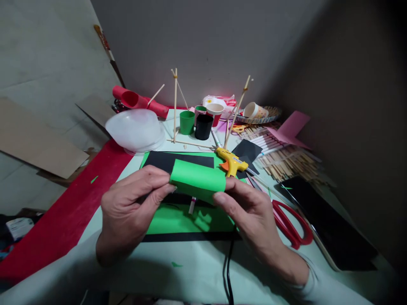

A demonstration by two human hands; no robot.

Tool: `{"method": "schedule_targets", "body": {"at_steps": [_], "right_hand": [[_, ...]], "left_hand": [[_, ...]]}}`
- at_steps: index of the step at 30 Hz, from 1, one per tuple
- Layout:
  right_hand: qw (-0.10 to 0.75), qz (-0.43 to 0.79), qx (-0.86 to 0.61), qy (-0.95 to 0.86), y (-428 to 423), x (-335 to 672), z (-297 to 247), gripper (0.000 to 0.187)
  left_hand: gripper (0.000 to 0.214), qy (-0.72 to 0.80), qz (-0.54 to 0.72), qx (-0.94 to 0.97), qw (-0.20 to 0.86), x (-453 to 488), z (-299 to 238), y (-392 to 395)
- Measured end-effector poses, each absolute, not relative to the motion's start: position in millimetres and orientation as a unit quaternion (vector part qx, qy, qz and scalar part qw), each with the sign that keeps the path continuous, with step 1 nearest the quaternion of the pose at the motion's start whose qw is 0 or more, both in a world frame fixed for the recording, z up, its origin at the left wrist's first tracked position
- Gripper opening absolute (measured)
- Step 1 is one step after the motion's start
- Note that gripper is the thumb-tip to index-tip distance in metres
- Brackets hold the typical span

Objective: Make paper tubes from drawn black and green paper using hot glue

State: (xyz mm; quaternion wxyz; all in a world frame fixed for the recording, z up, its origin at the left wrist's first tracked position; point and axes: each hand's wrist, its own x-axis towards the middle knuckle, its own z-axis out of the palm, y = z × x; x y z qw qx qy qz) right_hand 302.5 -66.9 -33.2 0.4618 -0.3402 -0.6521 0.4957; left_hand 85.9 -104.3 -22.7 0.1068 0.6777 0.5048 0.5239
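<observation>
A curved strip of bright green paper (199, 177) is held up between my two hands. My left hand (133, 207) pinches its left end between thumb and fingers. At the right end, my right hand (248, 212) grips it with the thumb in front and the fingers behind. Below the strip lie green sheets (190, 222) and black paper (159, 161) on the table. A white marker or stick with a dark pink band (192, 205) shows just under the strip. The yellow glue gun (233, 162) rests beyond my right hand.
Red-handled scissors (294, 224) and a black tablet-like slab (324, 220) lie at right. Behind stand stick frames (175, 106), a green cup (187, 123), a black cup (204, 127) and bundled sticks (289, 163). A translucent bowl (135, 129) sits left; a black cord (229, 271) runs down the front.
</observation>
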Motion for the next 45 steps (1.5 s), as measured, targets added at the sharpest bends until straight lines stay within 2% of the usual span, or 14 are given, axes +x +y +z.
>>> {"method": "schedule_targets", "body": {"at_steps": [4, 7, 11, 21, 26, 32, 36, 45], "right_hand": [[0.450, 0.547, -0.364, -0.605, -63.7, 302.8, -31.9, 0.025], [0.453, 0.537, -0.390, -0.595, -62.9, 300.4, -33.5, 0.030], [0.455, 0.525, -0.411, -0.590, -64.1, 297.6, -34.7, 0.031], [0.414, 0.610, -0.403, -0.542, -58.2, 297.1, -39.6, 0.042], [0.391, 0.652, -0.390, -0.520, -57.0, 298.3, -42.9, 0.042], [0.393, 0.631, -0.364, -0.562, -58.8, 301.4, -39.1, 0.047], [0.425, 0.594, -0.368, -0.575, -55.5, 302.8, -37.5, 0.035], [0.469, 0.432, -0.385, -0.667, -47.1, 304.3, -42.3, 0.006]], "left_hand": [[0.018, 0.494, 0.527, 0.685, 0.095, 87.6, -22.1, -104.5], [0.014, 0.522, 0.516, 0.671, 0.108, 88.4, -23.3, -104.1], [0.003, 0.576, 0.502, 0.613, 0.203, 90.8, -23.1, -100.5], [0.019, 0.582, 0.459, 0.503, 0.445, 89.5, -23.4, -88.9], [0.021, 0.569, 0.443, 0.470, 0.509, 89.1, -26.9, -87.1], [0.026, 0.561, 0.471, 0.378, 0.566, 91.4, -26.6, -82.6], [0.027, 0.552, 0.477, 0.327, 0.601, 89.6, -27.1, -78.6], [0.030, 0.493, 0.500, 0.214, 0.679, 82.1, -27.8, -75.6]]}}
